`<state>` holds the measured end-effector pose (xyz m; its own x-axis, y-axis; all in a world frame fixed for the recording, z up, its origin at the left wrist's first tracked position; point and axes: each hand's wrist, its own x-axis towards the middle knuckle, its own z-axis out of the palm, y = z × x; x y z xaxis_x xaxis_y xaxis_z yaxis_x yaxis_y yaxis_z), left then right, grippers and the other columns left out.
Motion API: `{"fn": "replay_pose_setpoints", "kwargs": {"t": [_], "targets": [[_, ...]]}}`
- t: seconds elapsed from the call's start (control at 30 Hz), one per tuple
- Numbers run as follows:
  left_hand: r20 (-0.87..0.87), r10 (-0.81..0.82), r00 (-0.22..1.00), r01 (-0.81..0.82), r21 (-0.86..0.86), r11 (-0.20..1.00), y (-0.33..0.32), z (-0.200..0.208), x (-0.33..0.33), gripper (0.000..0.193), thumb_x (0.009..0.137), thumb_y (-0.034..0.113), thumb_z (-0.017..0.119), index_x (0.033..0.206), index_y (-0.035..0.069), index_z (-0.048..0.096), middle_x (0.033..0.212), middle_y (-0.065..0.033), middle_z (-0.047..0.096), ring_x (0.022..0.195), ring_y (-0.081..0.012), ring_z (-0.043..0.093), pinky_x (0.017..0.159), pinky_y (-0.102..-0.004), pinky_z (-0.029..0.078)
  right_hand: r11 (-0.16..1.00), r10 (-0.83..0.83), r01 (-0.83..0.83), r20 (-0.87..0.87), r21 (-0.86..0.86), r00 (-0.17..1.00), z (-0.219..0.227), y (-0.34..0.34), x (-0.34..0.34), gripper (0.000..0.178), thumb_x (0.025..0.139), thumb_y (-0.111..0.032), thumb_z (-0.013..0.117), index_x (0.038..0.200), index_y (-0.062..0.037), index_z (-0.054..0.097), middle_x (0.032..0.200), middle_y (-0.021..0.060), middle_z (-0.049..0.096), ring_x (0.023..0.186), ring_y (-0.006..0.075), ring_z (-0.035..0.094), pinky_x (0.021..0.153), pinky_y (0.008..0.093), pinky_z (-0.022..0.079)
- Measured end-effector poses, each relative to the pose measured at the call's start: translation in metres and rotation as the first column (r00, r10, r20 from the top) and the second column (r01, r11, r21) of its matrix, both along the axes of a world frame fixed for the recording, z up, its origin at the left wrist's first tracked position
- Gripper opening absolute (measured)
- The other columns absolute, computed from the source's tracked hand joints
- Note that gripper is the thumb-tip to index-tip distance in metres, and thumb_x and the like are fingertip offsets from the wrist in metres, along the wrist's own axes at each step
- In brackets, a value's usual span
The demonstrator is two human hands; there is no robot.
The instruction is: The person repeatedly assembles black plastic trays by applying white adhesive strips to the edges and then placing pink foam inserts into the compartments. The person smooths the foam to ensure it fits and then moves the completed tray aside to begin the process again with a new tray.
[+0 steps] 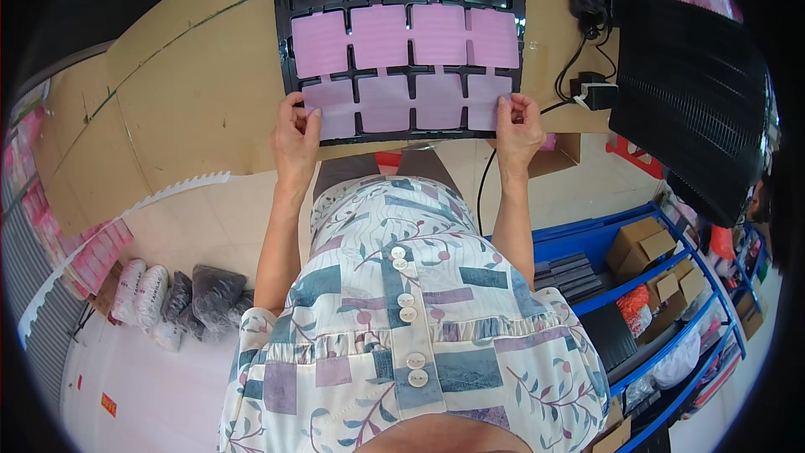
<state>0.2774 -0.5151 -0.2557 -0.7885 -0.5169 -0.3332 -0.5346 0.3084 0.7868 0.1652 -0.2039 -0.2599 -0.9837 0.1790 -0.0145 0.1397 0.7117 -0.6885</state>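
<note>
A black plastic tray (pixel 282 49) with several square compartments lies on the cardboard-covered table in front of me. Across its nearest row stretches a thin, pale pink foam sheet (pixel 382 106), notched around the tray's dividers. My left hand (pixel 295 136) pinches the sheet's left end between thumb and fingers. At the other end, my right hand (pixel 518 134) has its thumb and fingers closed on the sheet's edge. A brighter pink foam sheet (pixel 381 38) covers the row just beyond. Farther off, the tray's back rows show dark compartments; what lies in them is too dim to tell.
Stacked black trays (pixel 696 101) stand at the right, beside a power adapter (pixel 597 94) with black cables. Blue shelving (pixel 671 226) with cardboard boxes is at the lower right. Stuffed bags (pixel 218 295) sit on the floor at left, near pink packages (pixel 94 258).
</note>
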Motion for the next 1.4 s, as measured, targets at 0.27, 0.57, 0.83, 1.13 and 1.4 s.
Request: {"fn": "replay_pose_setpoints", "kwargs": {"t": [0.27,0.57,0.83,1.13,1.4], "targets": [[0.052,-0.023,0.998,0.033,-0.195,0.980,0.002,0.000,-0.004,0.039,0.090,0.010,0.067,0.125,0.002,0.053,0.075,-0.0060,0.061,0.065,-0.0146,0.058,0.062,-0.0302,0.049,0.994,0.067,-0.065,-0.022,0.089,0.998,-0.008,0.001,-0.001,0.018,0.082,-0.012,0.075,0.095,-0.0018,0.067,0.075,0.0055,0.065,0.060,0.0162,0.058,0.060,0.0314,0.050],[0.048,-0.016,0.999,0.026,-0.231,0.973,0.003,0.000,-0.005,0.043,0.088,0.009,0.068,0.126,0.001,0.052,0.076,-0.0084,0.063,0.064,-0.0199,0.061,0.062,-0.0346,0.051,0.981,0.107,-0.098,-0.048,0.166,0.993,-0.005,0.000,0.000,0.019,0.081,-0.014,0.077,0.094,-0.0032,0.067,0.075,0.0053,0.066,0.063,0.0172,0.058,0.060,0.0319,0.050],[0.037,-0.042,0.998,0.051,-0.294,0.954,0.003,-0.006,-0.003,0.043,0.087,0.009,0.071,0.125,0.002,0.053,0.076,-0.0073,0.064,0.064,-0.0170,0.061,0.061,-0.0320,0.051,0.972,0.143,-0.130,-0.053,0.198,0.988,-0.010,0.001,0.000,0.018,0.082,-0.017,0.076,0.093,-0.0045,0.068,0.074,0.0042,0.066,0.064,0.0179,0.058,0.061,0.0329,0.049],[-0.085,-0.084,0.993,0.052,-0.330,0.942,0.001,-0.014,-0.001,0.026,0.087,0.006,0.069,0.113,0.005,0.064,0.073,-0.0080,0.062,0.060,-0.0163,0.056,0.058,-0.0312,0.048,0.985,0.110,-0.104,-0.039,0.140,0.993,-0.012,0.002,-0.001,0.017,0.083,-0.016,0.076,0.092,-0.0044,0.068,0.074,0.0040,0.065,0.064,0.0169,0.057,0.061,0.0321,0.049],[-0.047,-0.097,0.994,0.076,-0.328,0.942,0.003,-0.004,-0.005,0.025,0.086,0.004,0.067,0.111,0.005,0.065,0.087,-0.0156,0.066,0.074,-0.0292,0.065,0.068,-0.0376,0.052,0.981,0.132,-0.122,-0.060,0.153,0.989,-0.011,0.001,-0.002,0.016,0.083,-0.016,0.075,0.092,-0.0043,0.068,0.075,0.0047,0.066,0.065,0.0176,0.059,0.062,0.0320,0.049]]}}
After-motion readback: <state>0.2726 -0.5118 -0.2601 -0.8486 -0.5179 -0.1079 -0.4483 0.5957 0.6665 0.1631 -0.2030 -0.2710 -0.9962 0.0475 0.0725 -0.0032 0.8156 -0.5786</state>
